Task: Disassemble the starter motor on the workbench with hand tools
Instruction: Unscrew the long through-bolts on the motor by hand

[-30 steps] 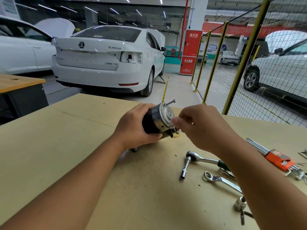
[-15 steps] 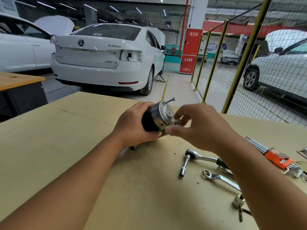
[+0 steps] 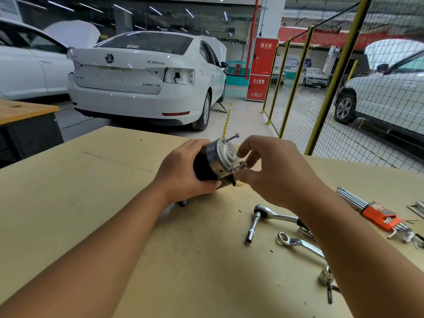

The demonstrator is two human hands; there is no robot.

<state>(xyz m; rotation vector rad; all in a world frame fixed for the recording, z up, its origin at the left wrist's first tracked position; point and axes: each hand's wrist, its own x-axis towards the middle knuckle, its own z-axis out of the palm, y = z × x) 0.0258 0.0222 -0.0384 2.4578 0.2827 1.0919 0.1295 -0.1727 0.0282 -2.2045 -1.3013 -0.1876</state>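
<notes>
Two protruding bolts on starter motor

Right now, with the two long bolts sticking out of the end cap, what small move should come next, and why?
Probably keep turning the lower bolt out by hand. The right hand pinches it at the end cap, it already stands proud, and the left hand grips the starter motor. The ratchet lies unused.

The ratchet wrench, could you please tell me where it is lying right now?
In the head view, the ratchet wrench lies on the workbench, partly under the right forearm, with the ring spanner just nearer.
</notes>
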